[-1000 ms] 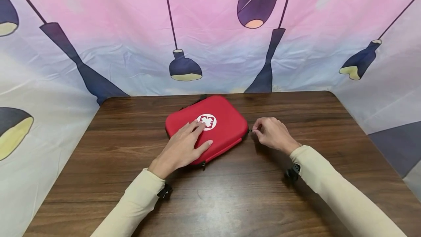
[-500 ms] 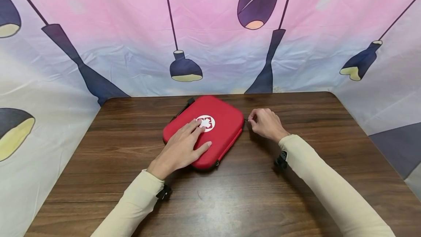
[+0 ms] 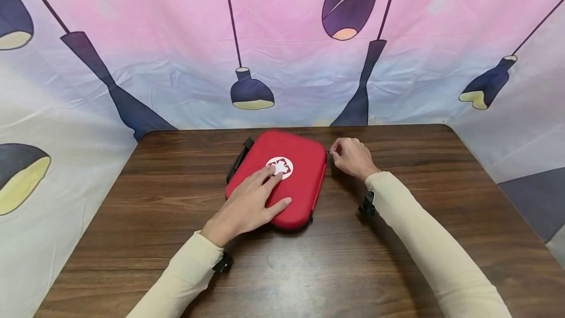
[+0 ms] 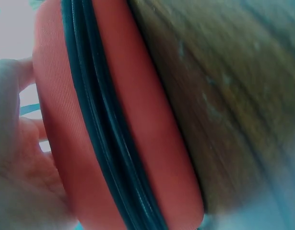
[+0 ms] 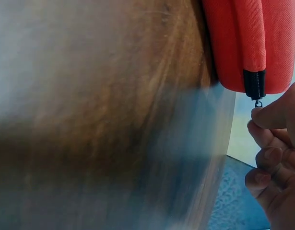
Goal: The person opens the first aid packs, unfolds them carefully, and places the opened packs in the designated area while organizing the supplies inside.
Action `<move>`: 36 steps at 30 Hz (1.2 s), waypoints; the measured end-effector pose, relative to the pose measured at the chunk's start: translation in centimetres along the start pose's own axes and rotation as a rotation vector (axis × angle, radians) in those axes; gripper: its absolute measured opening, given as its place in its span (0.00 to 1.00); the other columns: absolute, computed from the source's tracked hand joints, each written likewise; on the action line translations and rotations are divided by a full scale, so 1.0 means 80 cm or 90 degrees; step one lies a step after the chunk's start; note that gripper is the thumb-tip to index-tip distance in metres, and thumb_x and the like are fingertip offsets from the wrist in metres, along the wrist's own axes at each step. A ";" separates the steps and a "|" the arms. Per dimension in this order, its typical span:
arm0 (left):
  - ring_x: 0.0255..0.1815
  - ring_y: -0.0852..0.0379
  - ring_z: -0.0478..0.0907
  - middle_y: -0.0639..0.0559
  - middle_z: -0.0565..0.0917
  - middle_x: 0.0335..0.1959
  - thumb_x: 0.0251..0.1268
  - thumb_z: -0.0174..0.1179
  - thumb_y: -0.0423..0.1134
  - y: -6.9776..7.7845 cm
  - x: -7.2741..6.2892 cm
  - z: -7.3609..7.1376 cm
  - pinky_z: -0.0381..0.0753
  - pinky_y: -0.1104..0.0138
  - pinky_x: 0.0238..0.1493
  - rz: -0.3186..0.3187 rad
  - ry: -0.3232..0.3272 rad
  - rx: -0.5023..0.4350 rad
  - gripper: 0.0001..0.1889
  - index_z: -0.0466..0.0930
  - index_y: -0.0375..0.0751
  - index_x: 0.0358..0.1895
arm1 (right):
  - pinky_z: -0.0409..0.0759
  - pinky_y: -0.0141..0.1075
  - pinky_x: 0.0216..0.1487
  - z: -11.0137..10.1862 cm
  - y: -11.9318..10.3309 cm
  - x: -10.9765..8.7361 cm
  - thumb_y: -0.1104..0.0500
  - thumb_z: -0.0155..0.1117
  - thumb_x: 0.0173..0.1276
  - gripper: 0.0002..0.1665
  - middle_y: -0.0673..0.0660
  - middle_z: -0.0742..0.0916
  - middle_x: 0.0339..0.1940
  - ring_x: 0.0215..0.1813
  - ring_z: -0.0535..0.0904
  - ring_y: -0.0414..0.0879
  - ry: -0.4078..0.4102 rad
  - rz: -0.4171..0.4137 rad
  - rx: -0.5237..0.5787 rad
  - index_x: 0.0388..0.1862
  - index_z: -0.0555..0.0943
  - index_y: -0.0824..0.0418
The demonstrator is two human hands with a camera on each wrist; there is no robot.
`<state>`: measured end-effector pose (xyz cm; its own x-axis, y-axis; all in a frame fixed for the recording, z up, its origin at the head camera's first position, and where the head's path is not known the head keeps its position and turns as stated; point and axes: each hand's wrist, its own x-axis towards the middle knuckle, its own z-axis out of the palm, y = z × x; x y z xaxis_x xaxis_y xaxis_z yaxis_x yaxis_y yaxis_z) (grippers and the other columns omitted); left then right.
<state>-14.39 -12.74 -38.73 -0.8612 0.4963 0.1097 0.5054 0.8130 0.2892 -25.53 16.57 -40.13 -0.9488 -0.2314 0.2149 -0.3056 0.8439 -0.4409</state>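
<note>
A red zipped first aid case [image 3: 304, 185] with a white round emblem lies closed on the wooden table. My left hand [image 3: 249, 205] rests on its lid with fingers spread over the emblem's near edge. In the left wrist view the black zipper seam [image 4: 106, 120] runs along the case's side, the left hand [image 4: 22, 167] beyond it. At the case's far right corner my right hand [image 3: 350, 156] pinches a small zipper pull [image 5: 258, 103] between thumb and forefinger. The pull hangs off a black end tab [image 5: 254, 84], and the right hand's [image 5: 281, 148] other fingers are curled below.
A black carry handle [image 3: 240, 161] sticks out on the case's left side. The dark wooden table [image 3: 145, 220] ends at a printed cloth backdrop [image 3: 300, 82] behind it. Each wrist bears a black strap, such as the one on the right [image 3: 367, 204].
The case has turned counterclockwise under my left hand, showing more of its handle. My right hand has moved away from me and slightly left with the corner, still pinching the zipper pull.
</note>
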 end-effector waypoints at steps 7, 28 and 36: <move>0.79 0.46 0.57 0.46 0.61 0.78 0.70 0.54 0.66 0.009 -0.005 0.004 0.60 0.53 0.75 -0.001 -0.022 -0.019 0.40 0.67 0.45 0.76 | 0.81 0.47 0.34 0.005 0.002 0.013 0.61 0.63 0.69 0.07 0.56 0.88 0.33 0.33 0.83 0.52 -0.001 0.002 0.002 0.38 0.87 0.60; 0.82 0.40 0.45 0.37 0.51 0.82 0.72 0.47 0.71 0.037 -0.006 0.014 0.47 0.55 0.79 -0.032 -0.063 -0.020 0.45 0.59 0.39 0.79 | 0.81 0.50 0.36 0.008 -0.002 0.021 0.62 0.62 0.71 0.07 0.58 0.87 0.35 0.36 0.83 0.55 -0.021 0.012 0.012 0.39 0.86 0.62; 0.82 0.40 0.47 0.36 0.53 0.81 0.72 0.46 0.70 0.041 -0.002 0.016 0.47 0.55 0.79 -0.032 -0.055 -0.009 0.45 0.59 0.38 0.79 | 0.81 0.49 0.34 0.003 -0.001 0.017 0.62 0.62 0.70 0.08 0.58 0.88 0.34 0.35 0.83 0.54 -0.021 0.002 -0.002 0.40 0.87 0.63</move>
<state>-12.48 -9.75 -39.01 -0.8770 0.4804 0.0125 0.4608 0.8333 0.3055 -26.86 16.07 -40.05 -0.9518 -0.2447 0.1848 -0.3026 0.8463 -0.4383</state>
